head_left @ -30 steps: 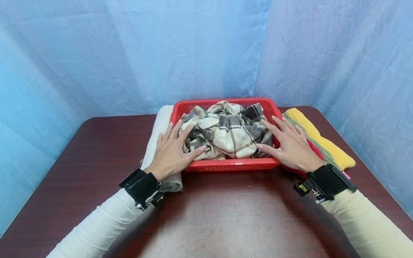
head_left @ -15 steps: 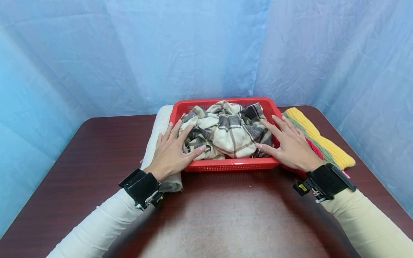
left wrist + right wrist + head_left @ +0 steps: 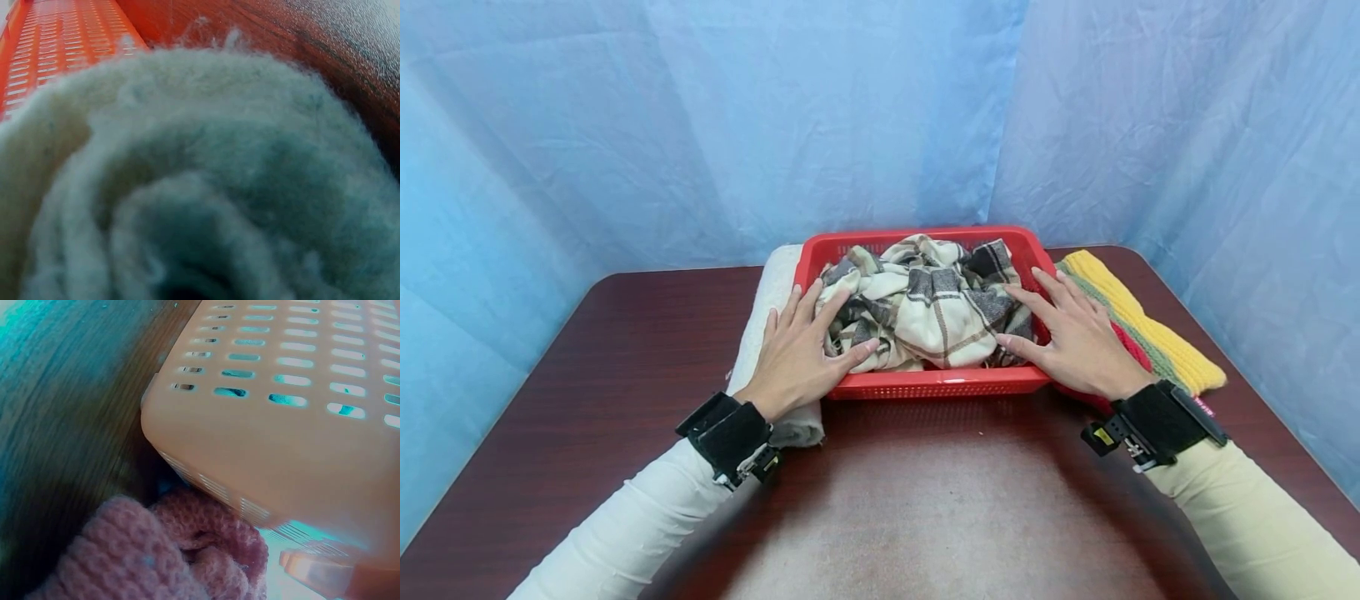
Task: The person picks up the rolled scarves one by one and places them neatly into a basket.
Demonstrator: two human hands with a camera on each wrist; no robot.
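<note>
While the plaid scarf sits bunched up in cream, grey and brown folds, it fills the red plastic basket at the far middle of the table, and both hands are on it. Left hand lies flat at the basket's left end, fingers straight and spread wide, fingertips on the scarf, thumb stretched along the near rim, heel of the hand on the cream rolled towel just beside the basket. Right hand mirrors it at the right end, fingers straight and fanned wide over the scarf's dark checked edge, thumb pointing inward across the fabric, nothing pinched. Left wrist view is almost all fuzzy cream towel, with the basket's slotted orange-red wall behind it. Right wrist view shows the basket's slotted corner standing over the pink-red knit, touching it. Under the right wrist lies a folded knitted scarf with red, green and yellow stripes, touching the basket's right side. All rests on a dark reddish wooden table. Behind hangs a wrinkled blue cloth backdrop. Both forearms wear cream sleeves and 2 black wrist straps.
</note>
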